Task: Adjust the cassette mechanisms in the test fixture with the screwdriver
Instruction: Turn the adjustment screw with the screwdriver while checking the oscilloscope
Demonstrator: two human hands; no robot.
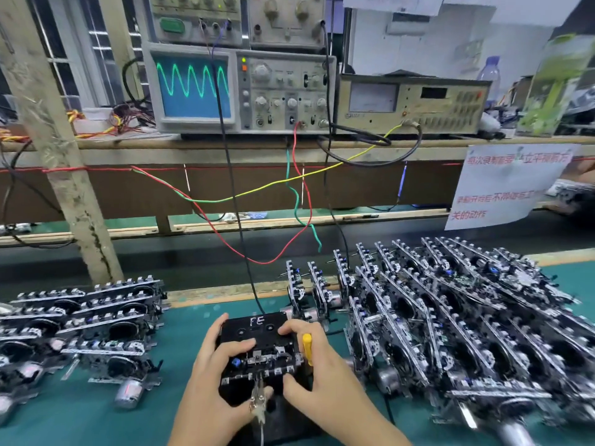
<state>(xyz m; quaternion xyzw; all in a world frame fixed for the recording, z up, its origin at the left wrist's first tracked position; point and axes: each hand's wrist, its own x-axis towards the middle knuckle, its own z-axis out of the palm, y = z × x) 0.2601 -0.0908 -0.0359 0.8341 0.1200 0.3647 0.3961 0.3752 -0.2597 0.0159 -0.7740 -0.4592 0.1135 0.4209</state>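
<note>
Both hands' curled fingers around the black cassette mechanism (257, 349): left hand (219, 371) gripping it, right hand (317, 365) likewise, yellow screwdriver (307, 347) tucked under its fingers.

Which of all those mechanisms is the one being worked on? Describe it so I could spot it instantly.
Start at the oscilloscope with the green wave and follow the black cable down to the green mat. There, between the left hand and right hand, sits the mechanism. Unlike the stacked ones beside it, it carries a black cassette marked FE.
</note>
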